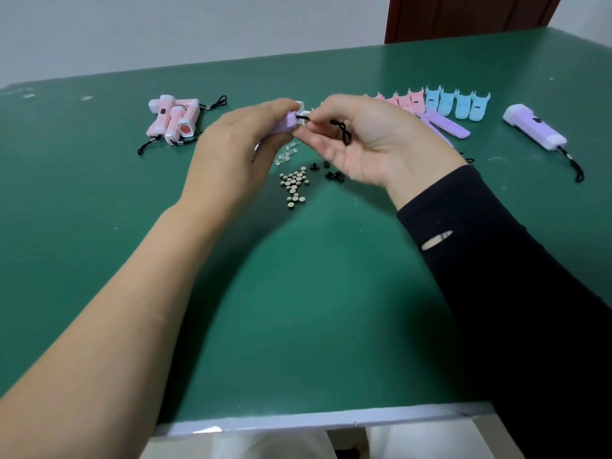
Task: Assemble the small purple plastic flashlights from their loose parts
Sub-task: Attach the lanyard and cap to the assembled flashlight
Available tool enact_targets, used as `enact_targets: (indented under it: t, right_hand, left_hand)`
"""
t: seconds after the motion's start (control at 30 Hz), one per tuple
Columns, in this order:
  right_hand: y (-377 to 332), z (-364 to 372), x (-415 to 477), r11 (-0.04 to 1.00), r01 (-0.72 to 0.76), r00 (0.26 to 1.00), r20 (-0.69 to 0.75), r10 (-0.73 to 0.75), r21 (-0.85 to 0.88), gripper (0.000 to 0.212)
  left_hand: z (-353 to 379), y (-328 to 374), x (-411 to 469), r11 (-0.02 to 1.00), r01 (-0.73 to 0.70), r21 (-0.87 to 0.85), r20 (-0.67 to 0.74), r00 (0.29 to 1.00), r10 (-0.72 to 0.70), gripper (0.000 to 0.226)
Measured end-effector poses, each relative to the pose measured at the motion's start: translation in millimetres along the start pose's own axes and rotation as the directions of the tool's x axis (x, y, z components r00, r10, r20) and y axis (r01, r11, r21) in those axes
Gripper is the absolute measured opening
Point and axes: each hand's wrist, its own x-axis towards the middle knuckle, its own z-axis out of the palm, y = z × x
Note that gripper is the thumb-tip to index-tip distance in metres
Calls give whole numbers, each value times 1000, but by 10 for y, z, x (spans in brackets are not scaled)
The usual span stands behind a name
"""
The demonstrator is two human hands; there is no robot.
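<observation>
My left hand (231,150) grips a purple flashlight body (284,124) above the middle of the green table (314,293); most of the body is hidden by its fingers. My right hand (361,140) pinches a black lanyard cord (341,127) at the body's white end, and the cord's loop hangs over the palm. A finished purple flashlight (533,131) with its cord lies at the far right. Loose purple shell halves (447,124) lie just behind my right hand.
Several small button batteries (294,185) and black switch pieces (331,172) lie below the hands, with clear bulbs (286,153) beside them. Pink flashlights (174,122) are piled at the left. Pink shells (405,100) and blue shells (457,103) stand in a row behind.
</observation>
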Motion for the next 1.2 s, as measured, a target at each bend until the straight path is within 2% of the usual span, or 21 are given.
enact_targets:
  t: [0.27, 0.43, 0.6, 0.73, 0.87, 0.97, 1.03, 1.13, 1.2]
  right_hand:
    - [-20, -17, -23, 973, -80, 997, -1, 82, -217, 19]
    - [-33, -26, 0, 823, -48, 999, -29, 39, -567, 17]
    - [22, 3, -19, 717, -38, 994, 46, 97, -696, 23]
    - [52, 14, -19, 702, -50, 992, 44, 116, -710, 24]
    - [89, 6, -6, 756, -26, 995, 52, 79, -654, 20]
    - [136, 9, 25, 796, 17, 998, 58, 23, -606, 16]
    - [177, 10, 58, 840, 38, 999, 34, -24, -541, 16]
    - [214, -18, 92, 900, 58, 998, 0, -65, -431, 14]
    - [211, -52, 108, 889, 76, 996, -5, -88, -451, 14]
  left_hand:
    - [23, -9, -4, 1000, 13, 28, 21, 1000, -14, 27]
    - [-13, -59, 6, 998, 9, 67, 15, 1000, -10, 25]
    - [-33, -69, 8, 999, 39, -20, 87, 996, -37, 34]
    - [-13, -76, 2, 997, 47, -66, 98, 994, -40, 43]
    - [-19, -60, -8, 998, 48, -43, 125, 991, -42, 47]
    - [-17, -38, -1, 998, 56, -5, 82, 995, -56, 55]
    - [-14, -16, 14, 993, 113, -17, 12, 994, -113, 64]
    - [-53, -2, 28, 949, 266, -170, -83, 956, -282, 71]
    - [-114, -26, 36, 955, 263, -139, -74, 959, -274, 70]
